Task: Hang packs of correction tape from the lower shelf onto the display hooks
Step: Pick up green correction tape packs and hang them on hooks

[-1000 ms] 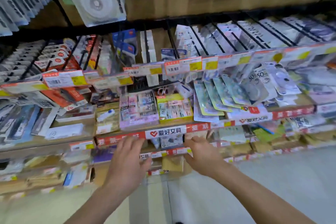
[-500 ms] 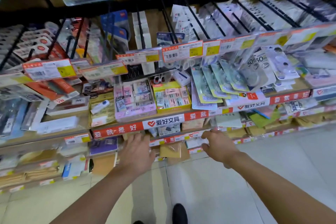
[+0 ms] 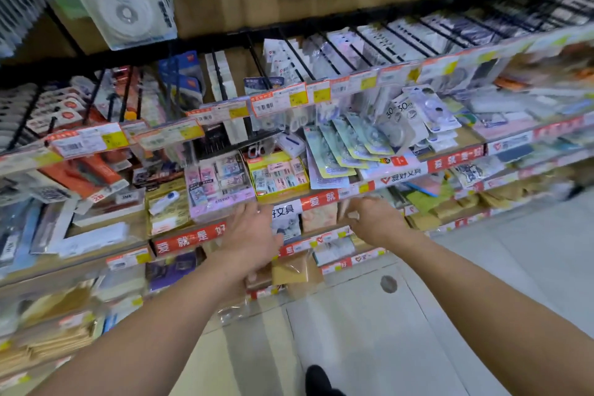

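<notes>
**Two hands back up at the shelf edge, no pack plainly in hand**

Both hands have risen again. Half a second ago they hung lower, in front of the shelves beneath; now they are level with the red-edged shelf (image 3: 450, 162) once more, much as they were a second ago.

The left hand (image 3: 250, 235) reaches forward with its fingers stretched out and loose, the tips just at the front of the pink box (image 3: 218, 183), and it holds nothing. The right hand (image 3: 373, 219) is under the shelf lip with its fingers curled. Something pale smears at its fingertips, but the blur is too heavy to tell whether it grips anything.

The packs of correction tape (image 3: 350, 145) lie heaped and fanned on that shelf, up and to the right of the right hand and apart from both hands. The black hooks (image 3: 299, 55) run out above them, behind the row of price tags (image 3: 279, 101).

To my eye the dip below brought nothing up, and the reach is turning toward the heap. Picking up a pack looks to be the step in hand, with hanging yet to follow.
</notes>
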Action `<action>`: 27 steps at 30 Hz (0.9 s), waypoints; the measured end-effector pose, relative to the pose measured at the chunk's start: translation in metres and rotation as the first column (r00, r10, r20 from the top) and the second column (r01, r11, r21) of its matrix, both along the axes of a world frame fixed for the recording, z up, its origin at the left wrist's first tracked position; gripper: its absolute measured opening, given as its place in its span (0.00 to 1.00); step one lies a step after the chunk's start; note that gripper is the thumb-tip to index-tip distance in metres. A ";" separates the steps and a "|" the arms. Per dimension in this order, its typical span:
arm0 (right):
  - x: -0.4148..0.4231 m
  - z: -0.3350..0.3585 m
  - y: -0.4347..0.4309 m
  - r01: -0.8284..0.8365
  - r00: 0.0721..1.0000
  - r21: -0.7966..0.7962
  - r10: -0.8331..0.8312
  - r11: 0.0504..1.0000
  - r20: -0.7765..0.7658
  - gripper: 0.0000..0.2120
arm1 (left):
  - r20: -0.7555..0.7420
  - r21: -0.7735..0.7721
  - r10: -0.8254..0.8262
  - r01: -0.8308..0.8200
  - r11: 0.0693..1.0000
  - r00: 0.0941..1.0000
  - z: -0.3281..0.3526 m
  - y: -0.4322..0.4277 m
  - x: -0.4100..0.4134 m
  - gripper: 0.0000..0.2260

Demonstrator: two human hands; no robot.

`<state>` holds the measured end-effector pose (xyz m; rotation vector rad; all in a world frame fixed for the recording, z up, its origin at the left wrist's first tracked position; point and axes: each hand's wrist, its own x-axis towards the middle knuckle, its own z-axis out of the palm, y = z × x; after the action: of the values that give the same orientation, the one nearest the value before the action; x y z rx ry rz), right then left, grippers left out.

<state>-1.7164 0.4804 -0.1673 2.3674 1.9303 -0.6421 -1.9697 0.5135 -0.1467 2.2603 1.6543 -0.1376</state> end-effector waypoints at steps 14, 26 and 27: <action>0.101 -0.018 0.025 -0.039 0.999 0.037 0.040 0.999 -0.013 0.17 | 0.113 -0.059 0.156 -0.150 0.987 0.981 -0.028 -0.005 0.118 0.28; 0.144 -0.037 0.115 0.132 0.979 0.140 -0.106 0.981 -0.174 0.20 | 0.233 -0.004 0.261 -0.267 0.964 0.937 -0.033 0.046 0.207 0.25; 0.145 -0.040 0.121 0.150 0.975 0.137 -0.124 0.979 -0.186 0.20 | 0.270 -0.017 0.283 -0.289 0.957 0.920 -0.033 0.052 0.213 0.24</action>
<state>-1.5718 0.6014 -0.2075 2.6389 1.9592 -0.7644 -1.7565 0.5651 -0.1801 1.9206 1.8142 0.2516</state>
